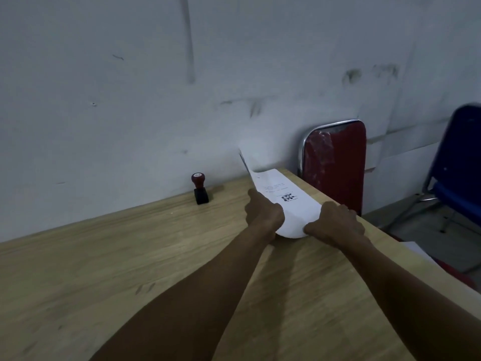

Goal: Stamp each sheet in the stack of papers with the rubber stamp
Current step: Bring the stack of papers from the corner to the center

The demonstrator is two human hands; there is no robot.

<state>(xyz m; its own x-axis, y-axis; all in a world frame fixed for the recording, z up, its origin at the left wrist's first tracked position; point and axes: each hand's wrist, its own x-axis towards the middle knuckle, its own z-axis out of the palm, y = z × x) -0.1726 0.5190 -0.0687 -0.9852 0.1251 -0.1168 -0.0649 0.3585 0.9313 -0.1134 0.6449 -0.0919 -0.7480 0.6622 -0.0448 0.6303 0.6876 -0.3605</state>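
Both of your hands pinch the papers (283,201): left hand (263,213) and right hand (334,221) on their near end, long axis toward 11 o'clock. The stamp (200,188) stands upright at 10 o'clock, nearer your left hand.

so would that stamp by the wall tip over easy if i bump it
Probably yes: the rubber stamp stands upright, tall over a small black base, so a side knock likely topples it. Its rounded red knob might let it roll a little on the table. It looks light.
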